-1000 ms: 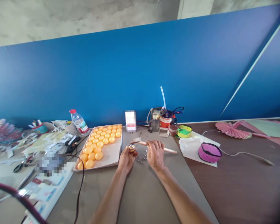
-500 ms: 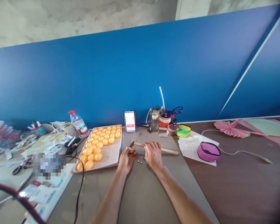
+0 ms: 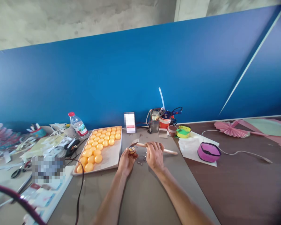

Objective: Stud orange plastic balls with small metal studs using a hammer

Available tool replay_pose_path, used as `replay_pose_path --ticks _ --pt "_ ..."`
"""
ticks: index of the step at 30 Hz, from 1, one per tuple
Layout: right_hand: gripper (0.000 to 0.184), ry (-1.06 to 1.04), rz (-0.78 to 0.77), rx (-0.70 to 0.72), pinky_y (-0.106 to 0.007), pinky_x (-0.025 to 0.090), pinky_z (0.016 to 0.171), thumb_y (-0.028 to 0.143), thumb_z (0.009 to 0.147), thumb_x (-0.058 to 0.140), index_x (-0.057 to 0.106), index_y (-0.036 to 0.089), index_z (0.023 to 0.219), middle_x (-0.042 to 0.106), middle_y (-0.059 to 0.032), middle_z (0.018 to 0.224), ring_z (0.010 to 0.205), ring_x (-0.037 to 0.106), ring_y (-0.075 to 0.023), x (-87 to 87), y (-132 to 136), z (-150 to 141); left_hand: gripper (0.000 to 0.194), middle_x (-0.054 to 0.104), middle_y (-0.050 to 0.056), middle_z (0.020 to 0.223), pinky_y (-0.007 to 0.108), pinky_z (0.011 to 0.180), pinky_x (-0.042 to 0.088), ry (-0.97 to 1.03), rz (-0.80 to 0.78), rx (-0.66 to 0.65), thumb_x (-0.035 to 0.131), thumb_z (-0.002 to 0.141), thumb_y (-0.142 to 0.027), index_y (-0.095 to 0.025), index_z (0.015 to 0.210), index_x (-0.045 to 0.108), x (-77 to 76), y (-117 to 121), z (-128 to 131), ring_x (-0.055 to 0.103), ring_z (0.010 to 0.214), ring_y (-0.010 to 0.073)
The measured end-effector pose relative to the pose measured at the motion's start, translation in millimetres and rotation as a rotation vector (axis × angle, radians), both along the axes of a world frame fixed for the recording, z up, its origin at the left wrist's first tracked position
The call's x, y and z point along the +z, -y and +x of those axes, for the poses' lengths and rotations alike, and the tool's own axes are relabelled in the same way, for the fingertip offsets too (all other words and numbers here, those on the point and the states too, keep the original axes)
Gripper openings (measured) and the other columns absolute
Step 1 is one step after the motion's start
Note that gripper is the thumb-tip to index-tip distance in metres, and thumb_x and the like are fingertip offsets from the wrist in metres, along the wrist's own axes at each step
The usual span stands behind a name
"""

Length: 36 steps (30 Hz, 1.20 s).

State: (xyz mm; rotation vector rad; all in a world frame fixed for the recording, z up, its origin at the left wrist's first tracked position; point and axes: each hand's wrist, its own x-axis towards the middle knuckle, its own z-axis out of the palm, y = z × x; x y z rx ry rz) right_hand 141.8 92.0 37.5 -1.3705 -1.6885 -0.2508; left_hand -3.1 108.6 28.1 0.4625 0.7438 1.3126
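My left hand [image 3: 127, 161] is closed around a small, round, shiny gold-coloured piece [image 3: 131, 150], which shows between the fingertips. In my right hand [image 3: 155, 154] is a hammer [image 3: 170, 152] with a long pale wooden handle, its end sticking out to the right. The hammer's narrow metal head lies just above the gold piece; whether they touch I cannot tell. Several tiny metal bits [image 3: 141, 163] lie on the grey mat [image 3: 142, 193] between my hands. My palms hide part of both held things.
Left of my hands stands a shallow tray [image 3: 114, 151] of orange balls, with a water bottle [image 3: 79, 125] behind it. A phone [image 3: 130, 122] leans on the blue partition. Jars and a red cup [image 3: 165, 122] stand behind. A purple ring-shaped pouch [image 3: 209, 152] lies right; cables and clutter fill the left.
The hammer head has tilted over and risen slightly from the gold piece, which now shows more clearly. Both hands stay in nearly the same place, and the view has shifted a little.
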Motion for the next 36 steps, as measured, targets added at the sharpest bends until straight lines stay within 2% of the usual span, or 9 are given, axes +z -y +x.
replay_pose_path --ticks 4,8,13,18,23,28,33,36 --pt "0.017 0.008 -0.025 -0.025 -0.034 0.026 0.083 0.015 0.084 0.043 0.058 0.020 0.090 0.060 -0.0045 0.083 0.083 0.049 -0.0180 -1.7 -2.4 1.3 0.016 0.059 0.003 0.066 0.029 0.061 0.045 -0.001 0.022 0.006 0.060 0.074 -0.029 -0.014 0.073 0.054 0.9 1.2 0.8 0.054 0.055 0.0122" --pt "0.019 -0.036 0.003 -0.069 -0.035 0.025 0.084 0.015 0.086 0.041 0.057 0.019 0.095 0.060 -0.0058 0.090 0.087 0.048 -0.0185 0.2 -2.4 2.5 0.017 0.059 0.003 0.069 0.029 0.063 0.045 -0.007 0.046 -0.027 0.061 0.074 -0.029 -0.015 0.081 0.055 1.5 2.2 0.2 0.054 0.057 0.0123" --pt "0.017 0.021 -0.024 -0.021 -0.034 0.027 0.082 0.015 0.085 0.042 0.058 0.019 0.089 0.060 -0.0050 0.083 0.082 0.049 -0.0180 1.6 -1.9 0.9 0.022 0.058 0.001 0.070 0.029 0.066 0.045 0.036 0.076 -0.040 0.063 0.071 -0.025 -0.017 0.091 0.056 2.6 2.4 -2.9 0.054 0.059 0.0117" --pt "0.019 -0.012 0.008 -0.034 -0.036 0.028 0.084 0.015 0.085 0.042 0.057 0.018 0.096 0.060 -0.0067 0.091 0.088 0.049 -0.0194 1.7 -2.2 0.6 0.030 0.059 0.001 0.071 0.030 0.069 0.045 0.062 0.104 -0.045 0.064 0.071 -0.024 -0.020 0.099 0.056 2.3 2.3 -3.2 0.056 0.062 0.0120" --pt "0.017 0.035 -0.012 0.020 -0.034 0.031 0.079 0.014 0.084 0.043 0.058 0.018 0.091 0.059 -0.0056 0.083 0.081 0.049 -0.0187 -0.7 -3.8 -0.8 0.034 0.059 0.001 0.070 0.030 0.070 0.045 0.058 0.132 -0.050 0.065 0.070 -0.024 -0.020 0.103 0.057 1.9 2.6 -3.5 0.056 0.063 0.0123" --pt "0.019 -0.025 0.026 -0.012 -0.036 0.029 0.084 0.015 0.086 0.041 0.056 0.018 0.096 0.060 -0.0069 0.092 0.089 0.049 -0.0198 2.1 -1.4 0.0 0.040 0.060 0.001 0.072 0.031 0.074 0.044 0.060 0.130 -0.057 0.066 0.071 -0.023 -0.022 0.109 0.055 3.6 3.4 -4.1 0.058 0.067 0.0130" --pt "0.017 -0.014 0.013 -0.011 -0.035 0.029 0.082 0.015 0.085 0.042 0.057 0.019 0.092 0.060 -0.0052 0.086 0.084 0.048 -0.0191 -1.3 -4.3 1.4 0.038 0.062 0.001 0.076 0.032 0.075 0.045 0.028 0.122 -0.035 0.068 0.069 -0.022 -0.021 0.104 0.055 5.5 5.5 -2.9 0.060 0.069 0.0137" --pt "0.018 -0.043 0.032 -0.035 -0.036 0.028 0.084 0.015 0.085 0.042 0.056 0.019 0.094 0.060 -0.0061 0.090 0.087 0.048 -0.0193 -1.3 -4.4 1.5 0.032 0.063 0.002 0.081 0.031 0.076 0.045 0.017 0.145 -0.044 0.068 0.069 -0.022 -0.020 0.098 0.057 6.3 6.4 -2.8 0.060 0.072 0.0135"
